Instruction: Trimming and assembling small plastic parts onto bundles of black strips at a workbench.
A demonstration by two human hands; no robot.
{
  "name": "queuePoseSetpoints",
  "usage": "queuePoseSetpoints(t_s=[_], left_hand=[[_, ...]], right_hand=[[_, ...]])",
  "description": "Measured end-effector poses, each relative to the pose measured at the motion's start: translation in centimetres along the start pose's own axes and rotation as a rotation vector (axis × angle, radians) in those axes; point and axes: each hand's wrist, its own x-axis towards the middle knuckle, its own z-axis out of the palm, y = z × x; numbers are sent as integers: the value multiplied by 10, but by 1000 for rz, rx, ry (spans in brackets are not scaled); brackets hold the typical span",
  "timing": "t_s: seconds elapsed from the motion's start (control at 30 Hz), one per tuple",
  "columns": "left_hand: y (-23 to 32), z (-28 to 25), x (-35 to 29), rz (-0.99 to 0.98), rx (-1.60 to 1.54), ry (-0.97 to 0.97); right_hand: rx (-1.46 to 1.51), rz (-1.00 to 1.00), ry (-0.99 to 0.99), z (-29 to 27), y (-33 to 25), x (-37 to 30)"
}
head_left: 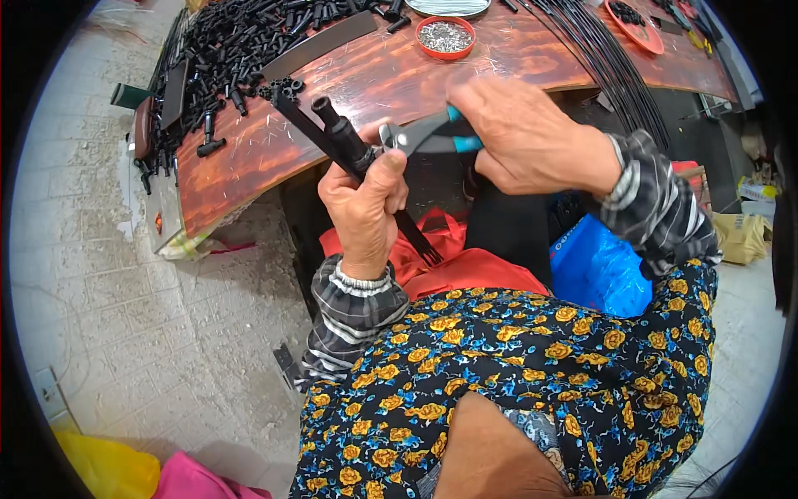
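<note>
My left hand [363,204] is closed round a bundle of thin black rods [420,237], which slants down toward my lap. At its upper end a black tubular fitting [339,129] sticks out above my fingers. My right hand [532,137] grips the teal handles of a pair of pliers [428,135]. The jaws of the pliers meet the black fitting beside my left thumb. Whatever lies between the jaws is hidden by my fingers.
A heap of black plastic fittings [241,50] covers the table's left part. A red dish of small metal pieces [446,37] stands at the back, with long black rods [611,66] to its right. Another red dish [644,33] sits farther right. A blue bag [603,266] is by my right leg.
</note>
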Motion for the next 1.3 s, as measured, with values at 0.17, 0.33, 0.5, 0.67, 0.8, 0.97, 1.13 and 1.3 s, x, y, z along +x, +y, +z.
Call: queuePoseSetpoints(t_s=[0.17, 0.33, 0.5, 0.67, 0.8, 0.97, 1.13, 1.3], left_hand=[[1, -3, 1, -17, -76, -29], [1, 1, -5, -4, -25, -97], [5, 4, -1, -61, -36, -94], [4, -2, 1, -25, -33, -84], [6, -1, -3, -39, -59, -127], [7, -1, 4, -63, 75, -149], [5, 2, 2, -28, 113, -177], [2, 0, -1, -77, -66, -202]], right_hand=[[-255, -81, 213, -12, -4, -1], [1346, 487, -902, -2, 8, -4], [634, 204, -585, -14, 5, -5], [-180, -130, 62, -23, -5, -7], [1294, 548, -930, -15, 1, -7], [234, 1, -69, -17, -1, -14], [55, -88, 37, -19, 7, -15], [1278, 589, -886, -25, 1, -6]])
